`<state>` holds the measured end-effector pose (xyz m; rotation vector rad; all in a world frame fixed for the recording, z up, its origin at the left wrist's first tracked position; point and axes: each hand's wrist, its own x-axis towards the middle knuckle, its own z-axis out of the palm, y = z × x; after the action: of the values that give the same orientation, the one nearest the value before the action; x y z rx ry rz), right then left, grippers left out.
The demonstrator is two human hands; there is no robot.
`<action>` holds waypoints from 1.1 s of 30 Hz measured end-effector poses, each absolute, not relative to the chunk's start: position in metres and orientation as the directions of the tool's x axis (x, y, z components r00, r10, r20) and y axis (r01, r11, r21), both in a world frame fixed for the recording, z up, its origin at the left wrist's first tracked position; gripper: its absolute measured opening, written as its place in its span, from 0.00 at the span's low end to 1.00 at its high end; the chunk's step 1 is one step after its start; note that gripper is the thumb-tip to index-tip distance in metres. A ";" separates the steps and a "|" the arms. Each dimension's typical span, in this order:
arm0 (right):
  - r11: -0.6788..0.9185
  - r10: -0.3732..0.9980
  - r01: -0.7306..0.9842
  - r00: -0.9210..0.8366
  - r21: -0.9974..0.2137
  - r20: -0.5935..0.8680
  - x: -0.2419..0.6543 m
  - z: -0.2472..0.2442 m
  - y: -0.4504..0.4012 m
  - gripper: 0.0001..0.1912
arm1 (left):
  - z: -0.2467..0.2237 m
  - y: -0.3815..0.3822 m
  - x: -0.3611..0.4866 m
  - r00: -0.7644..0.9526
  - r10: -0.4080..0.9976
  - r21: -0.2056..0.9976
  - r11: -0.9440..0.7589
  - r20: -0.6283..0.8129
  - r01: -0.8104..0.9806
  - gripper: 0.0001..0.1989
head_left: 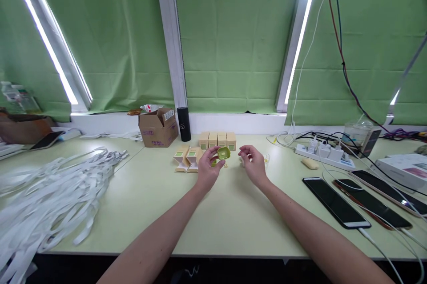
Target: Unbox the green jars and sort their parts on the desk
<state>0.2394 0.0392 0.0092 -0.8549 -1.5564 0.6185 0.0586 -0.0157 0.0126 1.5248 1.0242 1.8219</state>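
In my left hand (pixel 208 168), thumb and fingers are closed around a small olive-green square dish (pixel 223 153), its hollow side facing me. Another bit of green shows below it, partly hidden by the fingers. To its right, my right hand (pixel 255 166) has curled fingers with the thumb drawn in; anything between the fingertips is too small to make out. A clear plastic piece (pixel 267 158) lies just behind that hand. Beyond my left hand stand several small beige boxes (pixel 217 139) in a row, and two opened beige cartons (pixel 187 158) sit beside it.
White ribbons (pixel 76 186) are heaped on the left of the table. A brown cardboard box (pixel 159 128) and a black cylinder (pixel 184 124) stand at the back. On the right lie a plugged-in phone (pixel 336 202), more phones, loose cables and a white power strip (pixel 325 156).
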 end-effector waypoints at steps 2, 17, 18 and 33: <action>0.637 0.771 0.191 -0.121 -0.747 0.626 0.231 0.001 0.022 0.05 | 0.014 -0.018 0.060 -0.192 0.806 0.826 -0.561 0.560 0.054 0.26; 0.903 0.412 0.241 -0.258 -0.355 0.874 0.220 -0.003 -0.004 0.28 | 0.019 -0.025 0.070 -0.121 0.889 0.897 -0.434 0.441 0.083 0.30; 0.904 0.412 0.235 -0.253 -0.357 0.875 0.220 -0.003 -0.005 0.28 | 0.019 -0.025 0.070 -0.107 0.898 0.904 -0.419 0.426 0.077 0.32; 0.651 0.742 -0.115 -0.110 -0.750 0.661 0.217 -0.005 0.004 0.24 | 0.006 -0.022 0.072 0.057 0.913 0.891 -0.407 0.404 0.199 0.32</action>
<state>0.2169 0.0042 -0.0052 -0.5450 -1.5174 0.7890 0.0717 -0.0221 0.0056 1.6866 1.1243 1.3974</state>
